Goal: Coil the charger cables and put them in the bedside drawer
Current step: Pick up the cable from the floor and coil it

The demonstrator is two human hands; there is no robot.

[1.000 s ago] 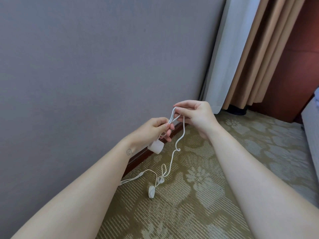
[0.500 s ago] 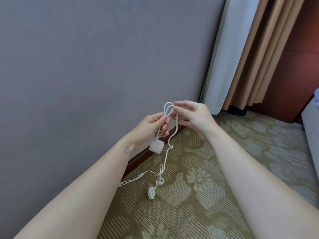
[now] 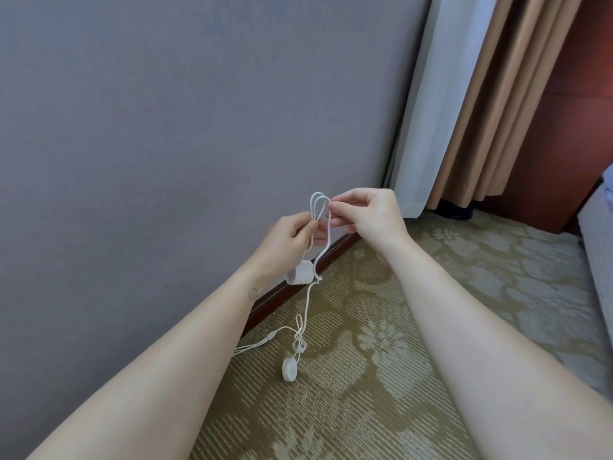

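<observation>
Nothing in view is showing text, a label, a brand or a number that can be read. The end face of the charger plug (image 3: 299, 275), hanging from the charger cable (image 3: 328, 234), is showing only blurred grey marks. A small round dark mark is sitting on the left wrist (image 3: 253, 294), too small to be read as a letter or sign.

The person's left forearm (image 3: 172, 366) and right forearm (image 3: 471, 340) are bare from elbow to wrist. A small round tattoo (image 3: 253, 294), a dark outline resembling a smiling face, marks the left wrist. Short fingernails (image 3: 333, 205) show on the right hand (image 3: 368, 217); the left hand (image 3: 285, 240) is likewise bare.
</observation>
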